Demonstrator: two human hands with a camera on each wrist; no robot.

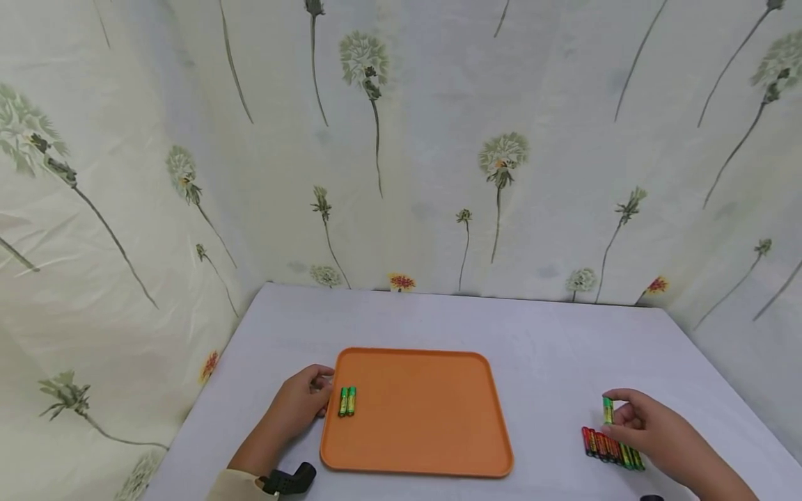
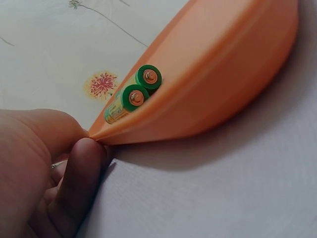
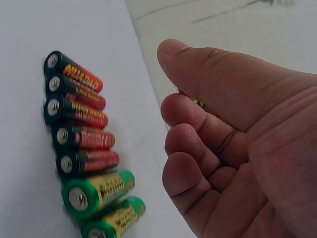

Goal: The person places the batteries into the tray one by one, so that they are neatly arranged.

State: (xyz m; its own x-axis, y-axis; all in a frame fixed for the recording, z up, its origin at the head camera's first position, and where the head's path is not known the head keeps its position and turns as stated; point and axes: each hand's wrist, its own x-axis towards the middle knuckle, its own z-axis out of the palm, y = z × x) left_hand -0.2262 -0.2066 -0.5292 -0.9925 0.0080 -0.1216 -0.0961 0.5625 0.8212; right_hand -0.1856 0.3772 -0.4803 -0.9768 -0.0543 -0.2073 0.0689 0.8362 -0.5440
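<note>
My left hand (image 1: 299, 400) pinches the left rim of an orange tray (image 1: 420, 417) between thumb and finger. Two green-and-yellow batteries (image 1: 347, 402) lie side by side inside the tray, near that rim; the left wrist view shows their green ends (image 2: 134, 98). Over on the right, my right hand (image 1: 658, 431) holds another green battery (image 1: 608, 410) upright by its fingertips, just above a row of batteries. In the right wrist view the fingers mostly hide it. That row has several red-and-black batteries (image 3: 84, 109) and, at its near end, green-and-yellow ones (image 3: 111, 191).
A white cloth covers the table (image 1: 551, 362), with the tray in its middle and the battery row to the right. A curtain (image 1: 426, 139) printed with dandelions hangs behind and at both sides. A black band (image 1: 288, 480) is on the left wrist.
</note>
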